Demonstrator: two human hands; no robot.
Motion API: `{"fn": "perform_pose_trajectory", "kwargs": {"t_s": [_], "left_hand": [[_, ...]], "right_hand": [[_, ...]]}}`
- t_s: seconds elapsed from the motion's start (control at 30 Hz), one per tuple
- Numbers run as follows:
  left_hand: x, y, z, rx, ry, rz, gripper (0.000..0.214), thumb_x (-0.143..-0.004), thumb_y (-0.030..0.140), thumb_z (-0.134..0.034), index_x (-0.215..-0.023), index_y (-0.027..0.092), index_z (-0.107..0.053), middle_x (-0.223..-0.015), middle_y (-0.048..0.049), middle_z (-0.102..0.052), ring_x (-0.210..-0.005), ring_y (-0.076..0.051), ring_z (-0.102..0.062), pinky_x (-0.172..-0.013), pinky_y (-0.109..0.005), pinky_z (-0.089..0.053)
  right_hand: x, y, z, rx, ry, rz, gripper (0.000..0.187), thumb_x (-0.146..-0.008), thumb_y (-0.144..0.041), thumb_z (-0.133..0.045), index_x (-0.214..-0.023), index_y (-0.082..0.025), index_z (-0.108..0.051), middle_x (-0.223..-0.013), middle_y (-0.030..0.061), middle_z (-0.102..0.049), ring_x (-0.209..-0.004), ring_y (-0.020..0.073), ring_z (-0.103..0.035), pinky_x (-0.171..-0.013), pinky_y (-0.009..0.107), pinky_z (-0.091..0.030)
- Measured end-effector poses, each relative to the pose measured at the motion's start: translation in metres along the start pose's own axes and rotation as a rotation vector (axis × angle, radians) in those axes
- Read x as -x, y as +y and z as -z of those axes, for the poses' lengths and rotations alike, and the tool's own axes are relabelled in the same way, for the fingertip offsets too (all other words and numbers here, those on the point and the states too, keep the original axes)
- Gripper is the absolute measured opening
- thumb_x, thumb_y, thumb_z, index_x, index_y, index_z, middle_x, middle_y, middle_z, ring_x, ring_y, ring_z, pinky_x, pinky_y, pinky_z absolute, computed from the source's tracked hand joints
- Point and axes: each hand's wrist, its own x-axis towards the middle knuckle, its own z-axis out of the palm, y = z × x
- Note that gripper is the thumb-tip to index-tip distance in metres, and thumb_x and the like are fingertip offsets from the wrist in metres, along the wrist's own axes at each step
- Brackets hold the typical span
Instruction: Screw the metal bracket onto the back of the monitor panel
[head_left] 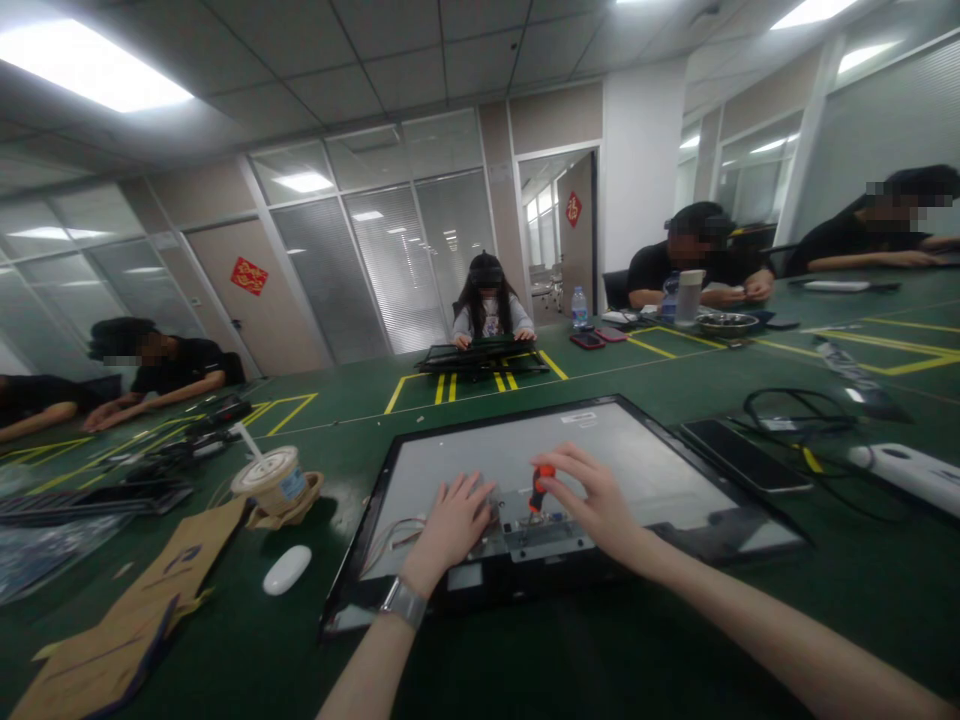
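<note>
A flat monitor panel (645,470) lies face down on the green table in front of me, its grey metal back up. My left hand (452,522) rests flat on the panel near a small circuit board (536,528), fingers spread. My right hand (592,495) grips an orange-handled screwdriver (540,485), held upright with its tip down on the board. Thin coloured wires (390,535) run across the panel to the left of my left hand.
A white mouse (286,570), a lidded cup with a straw (271,478) and torn cardboard (150,590) lie to the left. A phone (746,455), black cables (806,425) and a white power strip (911,470) lie to the right. Several other people sit around the table.
</note>
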Motion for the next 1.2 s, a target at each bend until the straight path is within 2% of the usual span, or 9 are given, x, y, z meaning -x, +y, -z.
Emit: {"fn": "perform_pose_trajectory", "kwargs": {"t_s": [0.2,0.33,0.43,0.63,0.73,0.9,1.0,1.1,1.2], "left_hand": [[0.001,0.0,0.003,0.023,-0.016,0.015,0.047,-0.101,0.035,-0.034,-0.148,0.032,-0.04,-0.159,-0.0059,-0.033,-0.146,-0.031,-0.027,-0.116,-0.059,-0.024],[0.003,0.003,0.007,0.037,-0.021,0.014,0.047,-0.102,0.036,-0.033,-0.148,0.031,-0.04,-0.159,-0.0063,-0.032,-0.147,-0.031,-0.026,-0.116,-0.058,-0.024],[0.003,0.004,0.009,0.024,-0.029,0.015,0.047,-0.102,0.035,-0.033,-0.148,0.031,-0.04,-0.159,-0.0062,-0.032,-0.147,-0.031,-0.027,-0.116,-0.058,-0.024],[0.003,0.004,0.008,-0.001,-0.024,0.009,0.047,-0.101,0.032,-0.035,-0.148,0.032,-0.04,-0.159,-0.0063,-0.033,-0.146,-0.031,-0.028,-0.115,-0.058,-0.026],[0.002,0.003,0.007,0.016,-0.023,0.019,0.046,-0.102,0.034,-0.034,-0.147,0.032,-0.04,-0.159,-0.0061,-0.033,-0.146,-0.03,-0.028,-0.116,-0.057,-0.025],[0.0,0.001,0.005,0.027,-0.031,0.029,0.047,-0.101,0.036,-0.034,-0.148,0.032,-0.04,-0.159,-0.0055,-0.032,-0.147,-0.031,-0.026,-0.116,-0.058,-0.023],[0.001,0.001,0.005,0.028,-0.029,0.021,0.047,-0.101,0.036,-0.033,-0.148,0.032,-0.04,-0.159,-0.0052,-0.032,-0.147,-0.03,-0.026,-0.116,-0.057,-0.023],[0.001,0.001,0.005,0.029,-0.027,0.019,0.047,-0.102,0.038,-0.032,-0.147,0.032,-0.04,-0.159,-0.0053,-0.032,-0.147,-0.03,-0.026,-0.116,-0.057,-0.023],[0.001,0.001,0.005,0.029,-0.023,0.018,0.047,-0.102,0.038,-0.032,-0.148,0.033,-0.04,-0.159,-0.0051,-0.032,-0.147,-0.03,-0.027,-0.116,-0.057,-0.023]], "right_hand": [[0.0,0.003,0.0,-0.051,-0.027,-0.029,0.023,-0.097,-0.024,-0.051,-0.111,-0.023,-0.07,-0.096,0.0073,-0.073,-0.089,0.0205,-0.07,-0.08,0.033,-0.057],[-0.001,0.006,0.003,-0.122,-0.136,-0.085,0.029,-0.1,-0.023,-0.045,-0.119,-0.022,-0.066,-0.102,0.0076,-0.075,-0.094,0.0198,-0.072,-0.085,0.034,-0.056],[-0.004,0.005,0.006,-0.12,-0.16,-0.084,0.024,-0.098,-0.026,-0.051,-0.114,-0.023,-0.069,-0.099,0.0066,-0.075,-0.094,0.0204,-0.071,-0.086,0.034,-0.056],[-0.005,0.001,0.006,-0.028,-0.074,-0.066,0.014,-0.089,-0.032,-0.066,-0.096,-0.022,-0.073,-0.083,0.0037,-0.067,-0.075,0.0187,-0.067,-0.071,0.031,-0.057],[-0.005,0.005,0.006,-0.037,-0.074,-0.071,0.015,-0.092,-0.029,-0.061,-0.1,-0.022,-0.072,-0.089,0.0052,-0.07,-0.084,0.0206,-0.069,-0.078,0.033,-0.057],[-0.007,0.014,0.009,-0.144,-0.203,-0.139,0.028,-0.1,-0.026,-0.046,-0.121,-0.024,-0.064,-0.108,0.008,-0.073,-0.101,0.0213,-0.069,-0.09,0.038,-0.054],[-0.01,0.015,0.011,-0.183,-0.21,-0.138,0.024,-0.097,-0.029,-0.054,-0.116,-0.023,-0.067,-0.11,0.0086,-0.071,-0.106,0.0224,-0.067,-0.094,0.039,-0.052],[-0.012,0.011,0.012,-0.195,-0.169,-0.124,0.017,-0.092,-0.031,-0.062,-0.104,-0.023,-0.071,-0.101,0.0073,-0.068,-0.097,0.0217,-0.067,-0.088,0.037,-0.054],[-0.011,0.008,0.011,-0.18,-0.183,-0.134,0.018,-0.094,-0.028,-0.058,-0.107,-0.023,-0.07,-0.1,0.0068,-0.069,-0.096,0.0207,-0.066,-0.089,0.038,-0.054]]}}
